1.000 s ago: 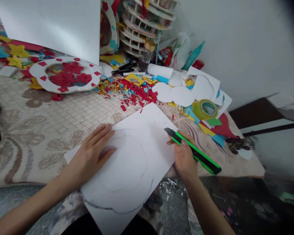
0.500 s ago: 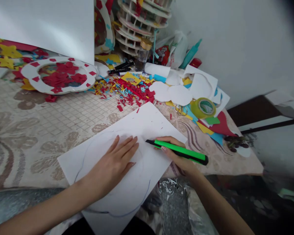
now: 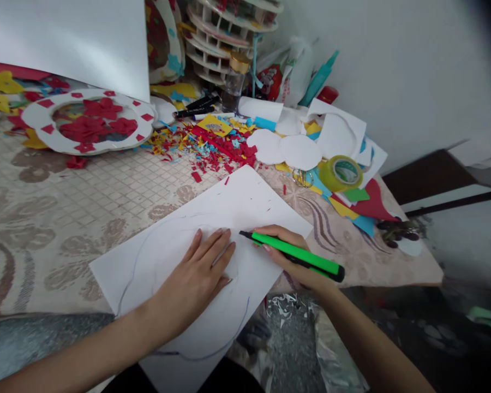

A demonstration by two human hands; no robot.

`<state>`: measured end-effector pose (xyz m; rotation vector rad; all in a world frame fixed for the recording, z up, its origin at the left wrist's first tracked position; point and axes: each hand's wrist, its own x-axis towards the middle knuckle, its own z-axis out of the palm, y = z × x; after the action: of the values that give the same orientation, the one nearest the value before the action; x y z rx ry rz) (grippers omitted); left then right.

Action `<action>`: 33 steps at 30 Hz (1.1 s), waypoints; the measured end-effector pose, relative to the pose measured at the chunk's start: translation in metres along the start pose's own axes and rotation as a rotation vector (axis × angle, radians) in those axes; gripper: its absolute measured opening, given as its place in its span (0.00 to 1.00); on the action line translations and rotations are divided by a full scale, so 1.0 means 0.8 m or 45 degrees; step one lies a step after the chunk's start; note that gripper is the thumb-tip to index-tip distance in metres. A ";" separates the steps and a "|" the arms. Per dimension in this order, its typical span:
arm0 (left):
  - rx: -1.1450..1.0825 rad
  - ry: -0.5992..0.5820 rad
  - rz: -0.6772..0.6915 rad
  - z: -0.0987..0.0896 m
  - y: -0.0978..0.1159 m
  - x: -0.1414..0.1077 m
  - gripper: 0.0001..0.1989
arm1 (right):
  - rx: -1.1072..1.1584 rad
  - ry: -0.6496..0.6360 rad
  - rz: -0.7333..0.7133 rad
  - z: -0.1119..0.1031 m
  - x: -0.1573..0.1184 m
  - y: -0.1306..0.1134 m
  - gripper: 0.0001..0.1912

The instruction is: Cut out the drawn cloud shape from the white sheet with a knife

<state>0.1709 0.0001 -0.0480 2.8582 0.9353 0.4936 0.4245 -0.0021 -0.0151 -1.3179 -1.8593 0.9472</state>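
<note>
A white sheet lies at an angle over the table's front edge, with a curved, scalloped outline drawn on it in blue and fainter inner lines. Flat on the sheet, inside the outline, rests my left hand, its fingers stretched out. My right hand is closed around a green and black utility knife. The knife's dark blade tip points left, close to the paper and a little right of my left fingertips. Whether the tip touches the paper I cannot tell.
Scraps of coloured paper lie behind the sheet. At right are a tape roll, white cutouts and coloured paper pieces. A white ring with red shapes stands at left. A lidded jar and a tiered white structure are at the back.
The knife and my right hand have shifted slightly left, bringing the blade nearer my left fingers. My left hand stays flat on the paper. The camera view has moved a little.
</note>
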 end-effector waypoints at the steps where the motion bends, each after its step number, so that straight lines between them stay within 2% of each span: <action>1: 0.005 -0.005 -0.009 0.000 0.001 0.000 0.21 | -0.032 -0.001 -0.029 0.001 0.000 -0.002 0.14; 4: 0.010 -0.026 -0.052 0.001 0.004 0.001 0.20 | -0.116 -0.010 -0.085 0.003 0.001 -0.010 0.14; 12: 0.007 -0.068 -0.079 -0.001 0.007 0.003 0.20 | -0.178 -0.050 -0.065 -0.002 0.007 -0.028 0.13; 17: 0.019 -0.045 -0.074 0.000 0.007 0.002 0.21 | -0.144 -0.058 -0.009 -0.006 0.001 -0.027 0.13; 22: 0.037 -0.031 -0.069 0.000 0.006 0.001 0.21 | -0.139 0.006 0.103 -0.003 -0.015 -0.024 0.13; 33: 0.031 -0.064 -0.088 -0.002 0.008 0.003 0.21 | -0.149 0.091 0.222 0.010 -0.023 -0.043 0.12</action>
<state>0.1756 -0.0032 -0.0445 2.8342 1.0348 0.4039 0.4066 -0.0294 0.0083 -1.5852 -1.7906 0.8778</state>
